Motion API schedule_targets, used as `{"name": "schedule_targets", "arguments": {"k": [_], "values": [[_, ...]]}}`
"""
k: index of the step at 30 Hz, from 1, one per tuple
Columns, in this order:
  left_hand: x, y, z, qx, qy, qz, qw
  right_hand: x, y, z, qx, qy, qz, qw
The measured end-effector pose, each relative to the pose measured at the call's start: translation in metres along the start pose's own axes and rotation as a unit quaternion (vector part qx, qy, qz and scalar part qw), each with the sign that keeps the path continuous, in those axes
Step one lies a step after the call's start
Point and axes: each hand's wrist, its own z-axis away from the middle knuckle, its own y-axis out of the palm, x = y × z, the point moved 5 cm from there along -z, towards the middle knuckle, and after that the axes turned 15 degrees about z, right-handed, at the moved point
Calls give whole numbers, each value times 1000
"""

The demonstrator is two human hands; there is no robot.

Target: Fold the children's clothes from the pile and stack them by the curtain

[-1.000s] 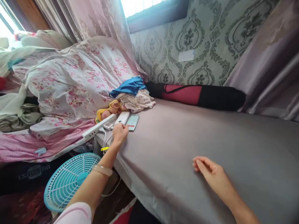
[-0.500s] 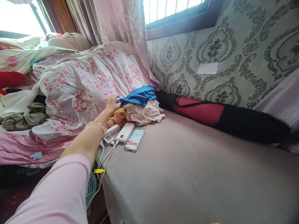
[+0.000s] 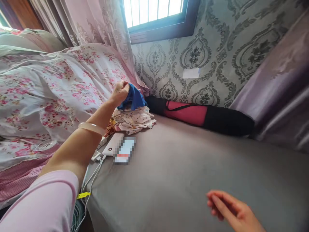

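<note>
My left hand [image 3: 120, 91] is closed on the upper edge of a blue cloth [image 3: 135, 99], perhaps a garment. The cloth hangs down from my fingers over a pile of light, patterned clothes [image 3: 135, 120], and its lower part still touches or lies close to them. At the lower right, my right hand [image 3: 233, 209] hovers over the grey sheet [image 3: 173, 180]. Its fingers are loosely curled and nothing shows in them.
A white power bank [image 3: 113, 145] with cables and a blurred phone [image 3: 125, 150] lie in front of the pile. Along the wall rests a long black and red bag [image 3: 187, 112]. Floral bedding [image 3: 60, 87] covers the left side. A fan [image 3: 77, 212] stands below the bed edge.
My left hand has gripped the blue cloth and lifted part of it. My right hand has come into view from the bottom edge. The view has shifted to the right.
</note>
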Motion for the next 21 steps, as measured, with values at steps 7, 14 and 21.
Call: {"name": "schedule_targets", "arguments": {"k": [7, 14, 21], "values": [[-98, 127, 84, 212, -79, 204, 952, 109, -31, -9, -153, -169, -27, 973], [-124, 195, 197, 392, -159, 261, 868, 128, -38, -2, -403, -255, 153, 866], [-112, 211, 244, 512, -127, 223, 820, 87, -80, -15, -308, -181, 206, 911]]}}
